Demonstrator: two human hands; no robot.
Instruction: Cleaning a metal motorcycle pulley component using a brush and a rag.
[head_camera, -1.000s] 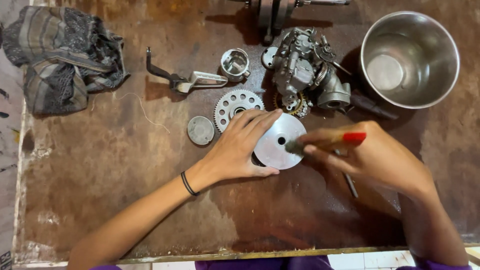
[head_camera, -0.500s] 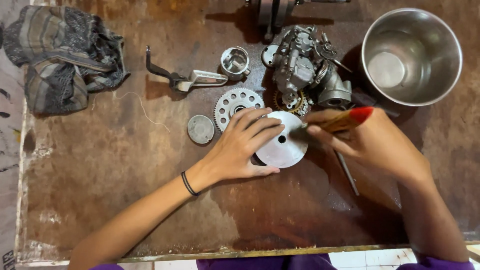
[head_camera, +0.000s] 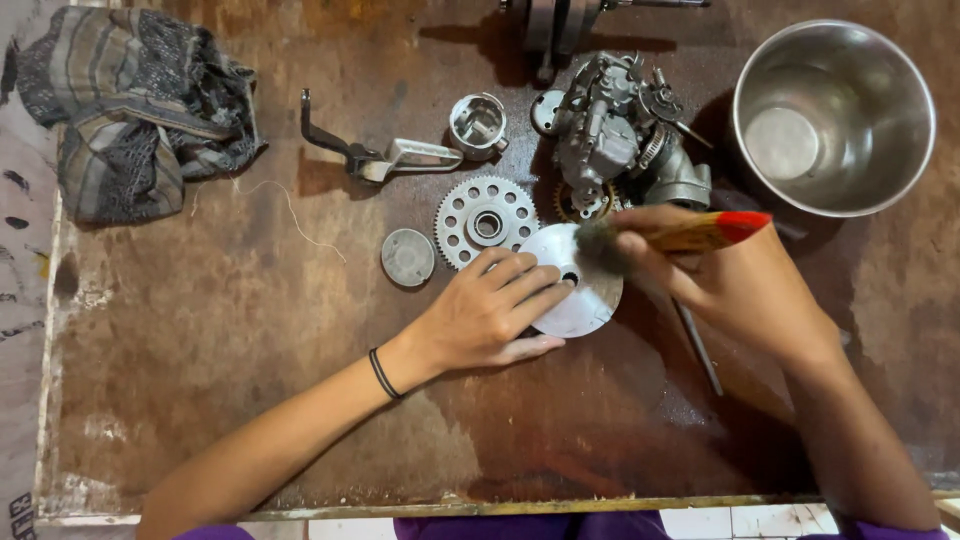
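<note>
Centrally on the brown desk (head_camera: 250, 400) lies a round silvery metal disc (head_camera: 590, 295) with a small hole near its middle. The left hand (head_camera: 480, 315) comes at it from eight o'clock, its fingers (head_camera: 525, 285) spread flat and open over the disc's left half, pressing it down rather than wrapping it; the thumb lies on the desk just under the disc's lower edge, at about seven o'clock. The right hand (head_camera: 735, 290) sits at three o'clock of the disc, fingers closed around a brush (head_camera: 690, 235) with a wooden handle and red end, whose dark bristles touch the disc's upper rim at about twelve o'clock. A thin metal rod (head_camera: 700, 350) lies on the desk at four o'clock of the disc, partly under the right hand. Just beside the disc at ten o'clock is a toothed sprocket wheel (head_camera: 485, 220) with a ring of holes, and left of that, at nine o'clock, a small grey round cap (head_camera: 408, 257). Farther out at eleven o'clock stand a short cylindrical piston (head_camera: 478, 125) and a bent lever (head_camera: 375, 155) with a pale foot pad. At one o'clock is a grey carburettor assembly (head_camera: 620, 140), and beyond it, at two o'clock, a steel bowl (head_camera: 835, 115). Well apart, at ten o'clock near the desk's far corner, lies a crumpled striped rag (head_camera: 130, 110).
</note>
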